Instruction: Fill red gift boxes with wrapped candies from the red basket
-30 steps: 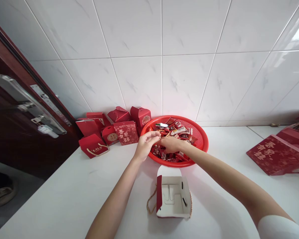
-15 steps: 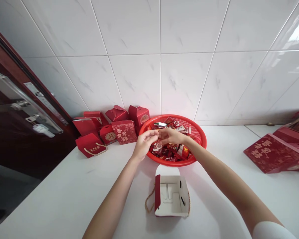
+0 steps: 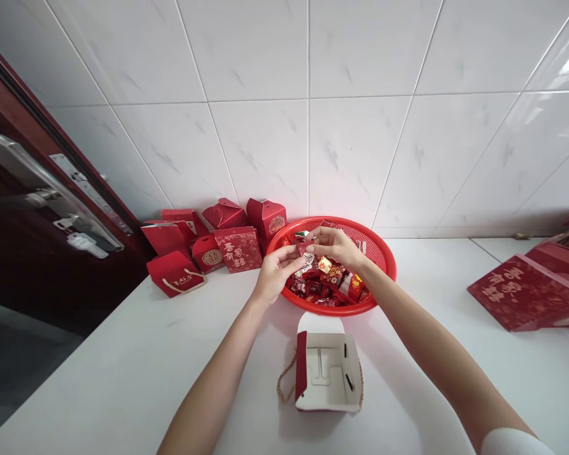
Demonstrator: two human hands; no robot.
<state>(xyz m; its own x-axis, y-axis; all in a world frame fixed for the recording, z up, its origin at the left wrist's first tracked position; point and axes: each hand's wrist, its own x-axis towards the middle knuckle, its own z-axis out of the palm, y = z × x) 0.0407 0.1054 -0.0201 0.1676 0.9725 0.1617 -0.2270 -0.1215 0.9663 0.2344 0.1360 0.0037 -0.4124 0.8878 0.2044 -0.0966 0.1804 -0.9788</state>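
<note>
Over the red plastic basket (image 3: pixel 383 249) my two hands meet, pinching a small red wrapped candy (image 3: pixel 305 248) between them. My left hand (image 3: pixel 279 268) has it between thumb and fingertips on the left side. From the right, the curled fingers of my right hand (image 3: pixel 336 245) close on its other edge. Below them lie many red-wrapped candies (image 3: pixel 332 276) with gold and white print, partly hidden by my hands. Nearer to me stands an open gift box (image 3: pixel 330 373), white inside and red outside, with a rope handle on either side. No contents show inside it.
Several red gift boxes (image 3: pixel 239 248) cluster at the back left against the tiled wall (image 3: pixel 260 151). More red boxes (image 3: pixel 526 294) lie at the right. A dark red door (image 3: pixel 38 208) with a metal handle and keys borders the white counter (image 3: pixel 171 366) on the left.
My hands have parted slightly, and the red candy between them shows more clearly. The right hand has shifted a little right and up. The basket and open box stay put.
</note>
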